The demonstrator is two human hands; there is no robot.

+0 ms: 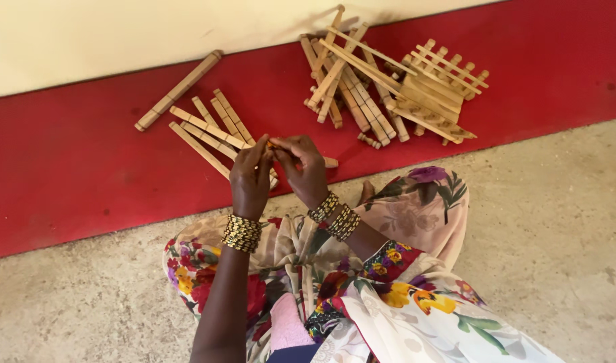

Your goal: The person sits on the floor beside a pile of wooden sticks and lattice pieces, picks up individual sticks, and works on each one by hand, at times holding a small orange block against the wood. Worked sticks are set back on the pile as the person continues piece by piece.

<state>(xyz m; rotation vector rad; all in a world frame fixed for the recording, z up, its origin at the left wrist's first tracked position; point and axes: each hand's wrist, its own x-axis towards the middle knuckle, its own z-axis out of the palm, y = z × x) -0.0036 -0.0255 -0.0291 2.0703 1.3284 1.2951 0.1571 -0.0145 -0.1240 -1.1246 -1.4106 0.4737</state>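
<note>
**A:** Report the position of both hands.

**B:** The left hand (250,176) and the right hand (304,168) meet in front of the person's knees, fingertips touching. Both are closed in a pinch on a small orange piece (272,144) held between them. Its kind cannot be made out; it is mostly covered by the fingers.

**A:** What lies directly under the hands?

**B:** A loose group of wooden sticks (210,128), flat on the red strip of floor (66,161). The sticks run diagonally, roughly parallel, some touching. One end pokes out to the right of the right hand. The pictures do not show whether either hand touches these sticks.

**A:** Other parts nearby?

**B:** One longer notched stick (179,90) lies apart, up and left of the group, close to the cream wall (120,40). Well to the right is a larger pile of sticks (352,84), crossed over one another, and touching its right side an assembled wooden rack (439,84) with parallel slats.

**A:** Surface and clothing?

**B:** The person sits on a bare concrete floor (557,235), wears a floral cloth (389,289), and has gold bangles (241,232) on both wrists.
</note>
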